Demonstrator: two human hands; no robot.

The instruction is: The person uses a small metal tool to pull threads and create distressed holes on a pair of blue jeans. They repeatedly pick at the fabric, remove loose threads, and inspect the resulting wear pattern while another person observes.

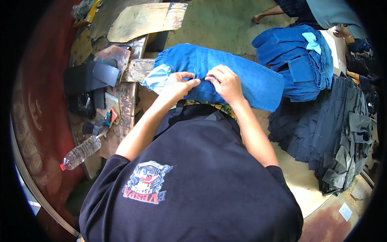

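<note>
A folded blue denim garment (246,82) lies across in front of me, with a gathered end and light blue cloth (157,78) at its left. My left hand (176,86) rests on it, thumb and forefinger drawn close together in a pinch. Pale loose thread (196,74) shows by these fingertips. Close by on the right, my right hand (227,84) is closed, its thumb against its bent fingers above the denim. Whatever either pinch holds is too small to make out.
Right of the garment sit a pile of blue denim clothes (296,60) and a stack of dark garments (318,125). Left are a phone (106,74), a plastic bottle (82,153) and a worn wooden bench (128,103). Another person's bare foot (257,18) shows at the top.
</note>
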